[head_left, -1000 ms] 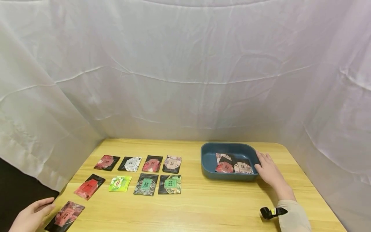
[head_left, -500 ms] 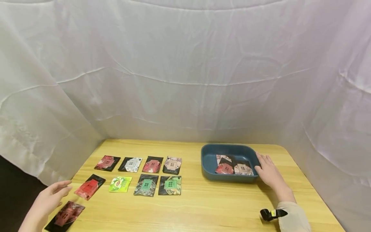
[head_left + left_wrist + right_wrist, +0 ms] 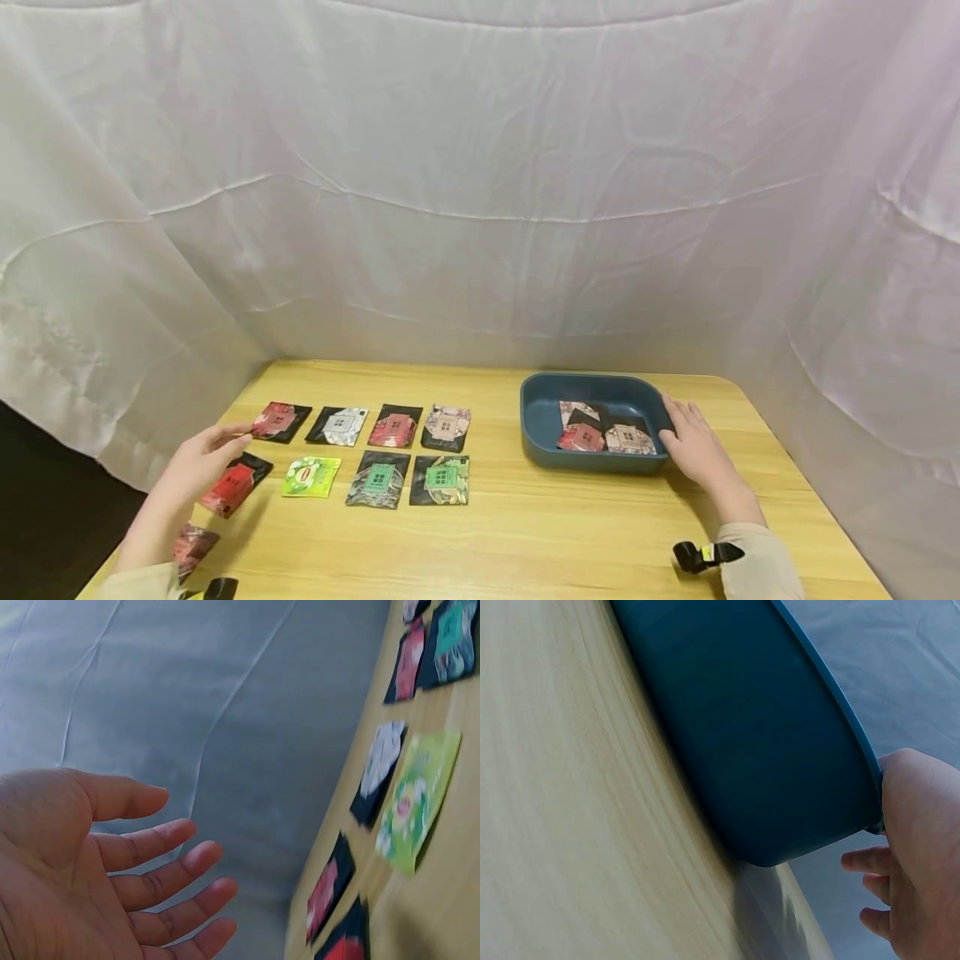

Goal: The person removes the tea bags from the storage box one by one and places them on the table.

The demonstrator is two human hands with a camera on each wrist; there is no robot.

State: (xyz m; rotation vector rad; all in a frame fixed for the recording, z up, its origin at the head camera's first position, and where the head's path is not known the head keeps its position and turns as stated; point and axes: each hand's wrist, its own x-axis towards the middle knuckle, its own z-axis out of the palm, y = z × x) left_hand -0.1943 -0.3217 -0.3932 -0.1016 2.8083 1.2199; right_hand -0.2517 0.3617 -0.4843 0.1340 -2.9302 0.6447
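Evidently the tabletop [image 3: 570,533] carried everything, the blue bin [image 3: 540,452] standing toward its right, with patterned packets [image 3: 631,439] inside. There, the right hand [image 3: 699,442] touched the rim; whether its fingers [image 3: 868,860] gripped the wall, I could not tell, though light steadying seemed enough. The left hand [image 3: 193,468] hovered, its fingers loose and holding nothing, near the pink-and-black packet [image 3: 282,422] and partly hiding the red packet [image 3: 234,486]. Such thin pieces probably called for a fingertip pinch along one edge. Gaps surrounded the small yellow-green packet [image 3: 311,477], and open tabletop left room toward the bin.
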